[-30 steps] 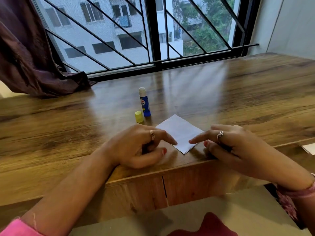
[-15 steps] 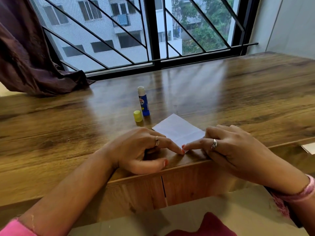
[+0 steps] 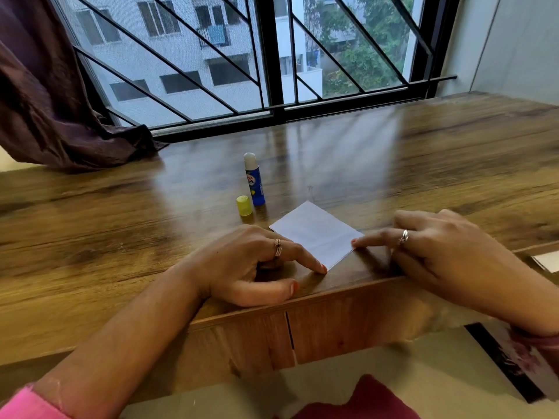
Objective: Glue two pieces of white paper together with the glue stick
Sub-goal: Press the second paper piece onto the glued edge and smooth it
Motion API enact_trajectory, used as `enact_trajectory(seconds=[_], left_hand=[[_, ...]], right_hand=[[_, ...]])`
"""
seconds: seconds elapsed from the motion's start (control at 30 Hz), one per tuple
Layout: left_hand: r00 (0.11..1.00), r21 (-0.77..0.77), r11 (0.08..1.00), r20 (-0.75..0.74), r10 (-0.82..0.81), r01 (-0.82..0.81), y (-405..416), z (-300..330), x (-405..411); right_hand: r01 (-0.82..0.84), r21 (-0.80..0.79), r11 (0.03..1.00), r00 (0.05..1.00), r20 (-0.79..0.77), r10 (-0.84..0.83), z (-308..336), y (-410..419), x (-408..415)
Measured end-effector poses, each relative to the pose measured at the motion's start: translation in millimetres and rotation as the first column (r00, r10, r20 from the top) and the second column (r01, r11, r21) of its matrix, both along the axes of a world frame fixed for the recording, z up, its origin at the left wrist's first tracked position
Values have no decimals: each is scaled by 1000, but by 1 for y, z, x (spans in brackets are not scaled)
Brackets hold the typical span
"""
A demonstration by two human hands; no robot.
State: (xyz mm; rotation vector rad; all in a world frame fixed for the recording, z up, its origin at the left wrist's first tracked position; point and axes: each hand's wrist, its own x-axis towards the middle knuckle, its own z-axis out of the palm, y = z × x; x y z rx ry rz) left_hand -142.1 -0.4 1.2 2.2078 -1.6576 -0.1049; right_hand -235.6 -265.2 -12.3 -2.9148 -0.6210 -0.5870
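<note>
A small white paper (image 3: pixel 316 232) lies flat near the front edge of the wooden table (image 3: pixel 423 164), turned like a diamond. I cannot tell whether it is one sheet or two stacked. My left hand (image 3: pixel 251 264) rests on the table with its index fingertip pressing the paper's near corner. My right hand (image 3: pixel 432 249) points its index fingertip onto the paper's right corner. Neither hand holds anything. Just behind the paper the blue glue stick (image 3: pixel 254 180) stands upright and uncapped, with its yellow cap (image 3: pixel 243 205) on the table beside it.
A dark curtain (image 3: pixel 54 116) drapes onto the table at the back left. A barred window (image 3: pixel 272 55) runs along the far edge. Another bit of white paper (image 3: pixel 546 261) shows at the right edge. Drawer fronts (image 3: pixel 302 334) sit below the table's front edge.
My right index fingertip slid from the paper's near corner out to its right corner. My left index finger stays pressed at the near corner.
</note>
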Motion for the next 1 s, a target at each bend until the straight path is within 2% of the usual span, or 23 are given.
enact_trajectory(seconds=[0.17,0.33,0.5,0.67,0.83,1.0], left_hand=[[1000,-20,1000,2,-2,2,1,0,0],[1000,-46,999,-27,1,-2,0,0,1],[998,-72,997,-68,18,-23,1,1,1],[994,-86,990,-21,108,-109,6,2,3],[985,-129,981,74,157,-147,13,3,4],[964,-124,979,194,183,-161,12,3,3]], right_hand=[[60,18,998,995,-79,-58,3,-11,6],[13,90,996,991,-131,-1,3,-12,9],[-46,73,996,993,-103,54,6,-9,4],[-77,89,993,994,-69,83,3,-7,2],[-20,317,948,986,-151,72,1,-16,12],[26,279,960,983,-182,27,-2,-15,18]])
